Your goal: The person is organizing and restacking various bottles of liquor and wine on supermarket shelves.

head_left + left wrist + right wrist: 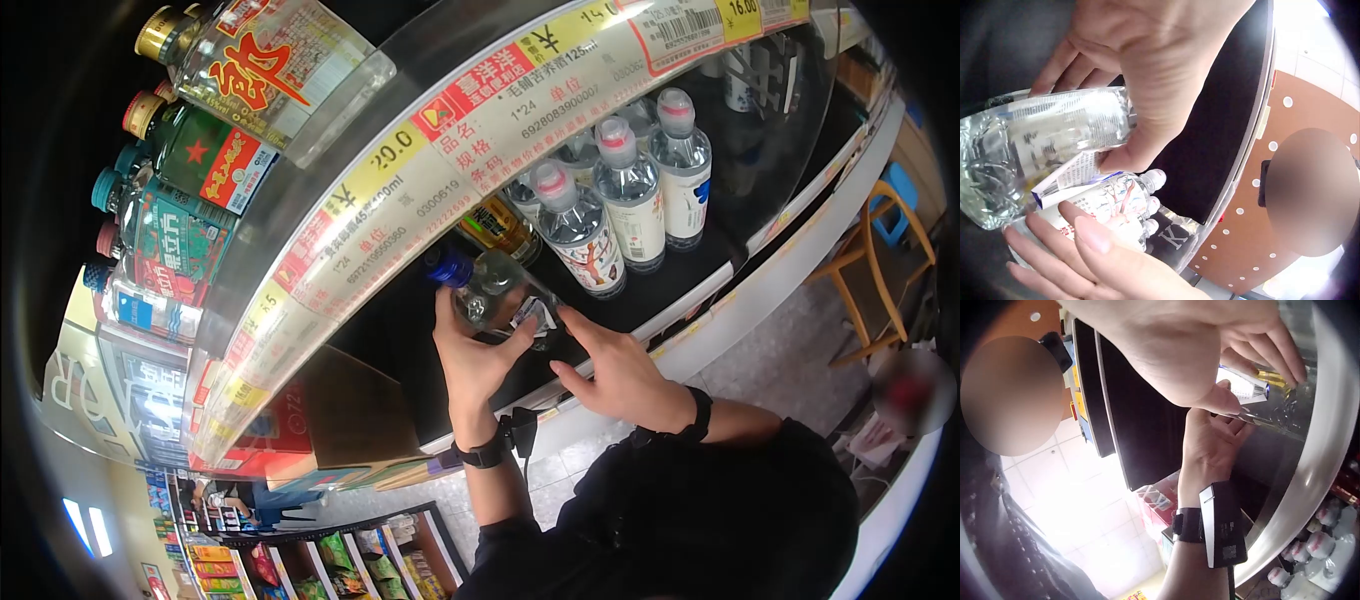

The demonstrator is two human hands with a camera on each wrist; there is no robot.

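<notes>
My left hand [475, 365] grips a clear bottle [495, 290] with a blue cap [448, 267], holding it tilted over the dark shelf. In the left wrist view, the left thumb presses near a white folded tag [1075, 178] with small print that stands out from the bottle [1041, 140]. My right hand [625, 375] is beside the bottle's lower end, its fingers extended toward the tag. From the right wrist, the right hand [1210, 356] appears above the left hand [1210, 447], with its fingers spread along the bottle.
Clear bottles with pink caps [580, 245] stand farther along the shelf, near an amber bottle [490, 225]. A curved price strip [460, 145] edges the shelf above, where more bottles [290, 75] stand. A wooden chair [875, 280] and snack racks [350, 555] are beyond.
</notes>
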